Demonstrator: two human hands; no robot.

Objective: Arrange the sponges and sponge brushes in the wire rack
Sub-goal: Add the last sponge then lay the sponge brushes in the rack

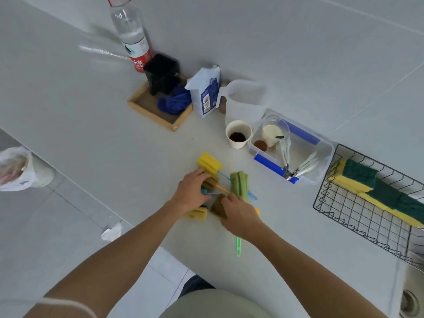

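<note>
Several sponge brushes lie in a pile on the white counter. A yellow-headed one [209, 163] lies farthest back, a green-headed one [239, 184] with a green handle [238, 247] to the right, brownish ones [209, 182] in the middle. My left hand [192, 191] rests on the pile, fingers curled over a brush. My right hand [238, 214] grips a brown sponge head [218, 206]. A yellow sponge head [197, 213] pokes out below my left hand. The black wire rack [358, 216] stands at the right with yellow-and-green sponges [376, 191] along its far side.
Behind the pile stand a paper cup [238, 134] and a clear bin of cutlery [298, 154]. Farther back are a white jug [246, 99], a white bag [205, 90], a wooden tray [158, 109] and a water bottle [132, 35]. A sink drain [409, 304] shows at bottom right.
</note>
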